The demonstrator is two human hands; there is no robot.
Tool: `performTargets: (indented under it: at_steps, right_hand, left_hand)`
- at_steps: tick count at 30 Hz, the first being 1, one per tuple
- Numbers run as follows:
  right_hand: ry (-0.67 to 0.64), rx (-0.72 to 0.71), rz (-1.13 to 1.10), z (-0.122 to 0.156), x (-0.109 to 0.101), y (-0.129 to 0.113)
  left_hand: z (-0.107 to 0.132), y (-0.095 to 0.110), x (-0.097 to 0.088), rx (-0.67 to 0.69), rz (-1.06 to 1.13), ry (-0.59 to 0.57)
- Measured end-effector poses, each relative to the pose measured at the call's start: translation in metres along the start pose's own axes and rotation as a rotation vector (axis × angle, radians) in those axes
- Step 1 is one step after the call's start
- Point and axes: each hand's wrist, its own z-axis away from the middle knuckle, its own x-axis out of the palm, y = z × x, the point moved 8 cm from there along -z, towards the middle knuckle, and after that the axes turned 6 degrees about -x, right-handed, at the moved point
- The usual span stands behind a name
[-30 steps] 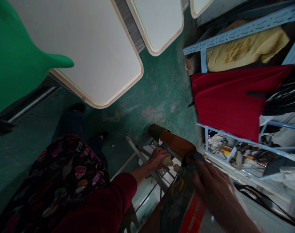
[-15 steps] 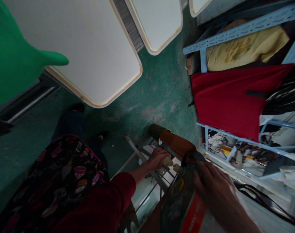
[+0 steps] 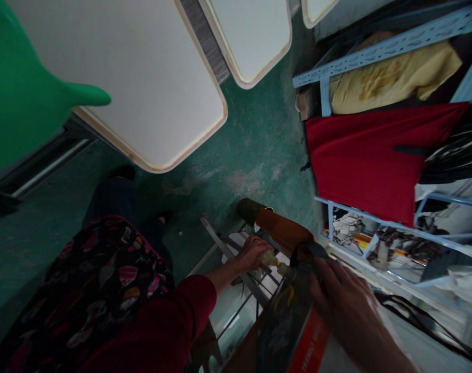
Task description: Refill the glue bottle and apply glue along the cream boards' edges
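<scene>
My left hand (image 3: pixel 254 253), in a red sleeve, is closed around a yellowish, translucent knob-like piece (image 3: pixel 269 257). Its narrow end meets the side of a dark, printed object (image 3: pixel 284 316) with a red-orange band bearing white lettering. Over the top of that object lies my right hand (image 3: pixel 342 300), fingers bent onto it; the fingertips are partly hidden. A brown roll-like thing (image 3: pixel 284 228) with an olive end extends away from the dark object. Dim light makes the exact kind of these things hard to tell.
White boards (image 3: pixel 143 77) with pale edges stand at upper left, a green rubbery shape (image 3: pixel 22 93) in front. Blue shelving (image 3: pixel 375 52) on the right holds a yellowish sack (image 3: pixel 391 77) and a red cloth (image 3: pixel 368 160). Metal bars (image 3: pixel 236 259) stand below my left hand.
</scene>
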Motion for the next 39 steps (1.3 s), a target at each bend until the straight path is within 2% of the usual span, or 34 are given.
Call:
performTargets:
  at_steps: [6, 12, 19, 24, 30, 34, 39]
  right_hand:
    - [-0.028, 0.021, -0.024, 0.001, 0.003, 0.001]
    - [-0.028, -0.136, 0.075, 0.003, 0.002, -0.01]
    - [-0.031, 0.036, -0.042, -0.003, 0.0, 0.002]
    - [-0.048, 0.022, -0.025, 0.001, 0.004, 0.001]
    - [-0.065, 0.071, -0.059, 0.0, 0.001, 0.003]
    - [-0.016, 0.019, -0.024, -0.001, -0.002, 0.001]
    - [-0.031, -0.016, 0.006, 0.004, 0.002, 0.001]
  left_hand:
    - [0.001, 0.001, 0.001, -0.006, -0.01, -0.005]
    - [0.001, 0.002, -0.001, -0.02, 0.025, 0.018]
    - [0.002, 0.003, -0.003, 0.003, 0.047, 0.039]
    - [0.003, 0.0, -0.003, -0.025, 0.011, 0.02]
    - [0.004, -0.002, -0.002, -0.034, -0.016, 0.016]
    - [0.003, -0.008, 0.004, -0.059, -0.039, 0.015]
    - [0.005, -0.007, 0.006, -0.031, -0.017, 0.031]
